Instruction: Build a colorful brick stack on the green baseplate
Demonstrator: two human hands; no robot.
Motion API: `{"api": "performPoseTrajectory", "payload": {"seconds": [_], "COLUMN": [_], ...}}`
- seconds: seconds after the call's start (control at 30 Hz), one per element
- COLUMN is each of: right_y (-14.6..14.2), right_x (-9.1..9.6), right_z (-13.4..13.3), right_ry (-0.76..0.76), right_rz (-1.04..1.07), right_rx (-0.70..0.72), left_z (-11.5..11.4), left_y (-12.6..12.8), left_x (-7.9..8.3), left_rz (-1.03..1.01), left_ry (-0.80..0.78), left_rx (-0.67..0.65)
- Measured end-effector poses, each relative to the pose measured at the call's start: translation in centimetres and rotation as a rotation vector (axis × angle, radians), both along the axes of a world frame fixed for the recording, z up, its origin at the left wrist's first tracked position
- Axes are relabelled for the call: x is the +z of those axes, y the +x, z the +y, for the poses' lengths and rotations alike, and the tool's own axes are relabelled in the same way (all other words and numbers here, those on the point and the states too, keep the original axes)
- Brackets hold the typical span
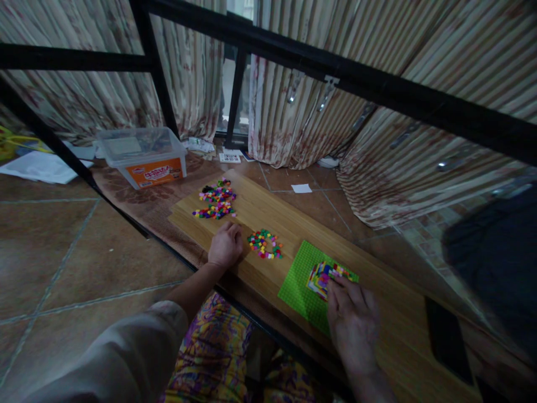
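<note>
A green studded baseplate (298, 274) lies on a long wooden board (268, 210). A patch of small coloured bricks (325, 274) is built on the plate. My right hand (351, 319) rests on the plate's near edge, its fingertips pressed on the patch; what they pinch is hidden. My left hand (225, 244) lies curled into a loose fist on the board, just left of a small pile of loose bricks (265, 244). A bigger pile of mixed bricks (215, 201) sits farther along the board.
A clear plastic tub with an orange label (143, 154) stands on the tiled floor at the back left. Striped curtains (293, 101) and black metal bars (377, 84) close the far side. A dark flat object (447, 338) lies on the board at right.
</note>
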State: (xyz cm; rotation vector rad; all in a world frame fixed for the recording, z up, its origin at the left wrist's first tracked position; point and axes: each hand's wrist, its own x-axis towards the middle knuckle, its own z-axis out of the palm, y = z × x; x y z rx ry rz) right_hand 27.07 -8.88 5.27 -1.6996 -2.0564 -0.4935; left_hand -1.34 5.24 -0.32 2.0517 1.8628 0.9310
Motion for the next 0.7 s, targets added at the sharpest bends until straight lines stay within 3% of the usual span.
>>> {"api": "performPoseTrajectory", "payload": {"seconds": [0.5,0.7], "right_y": [-0.5,-0.3], "right_x": [-1.2,-0.9], "right_z": [-1.2,-1.0], "right_ry": [-0.025,-0.017], "right_rz": [-0.142,-0.008], "right_rx": [-0.090,-0.046], "left_z": [0.1,0.2], "left_y": [0.0,-0.1], "left_x": [0.0,-0.3], "left_rz": [0.002,-0.005], "left_ry": [0.011,0.004], "left_rx": [0.011,0.011]}}
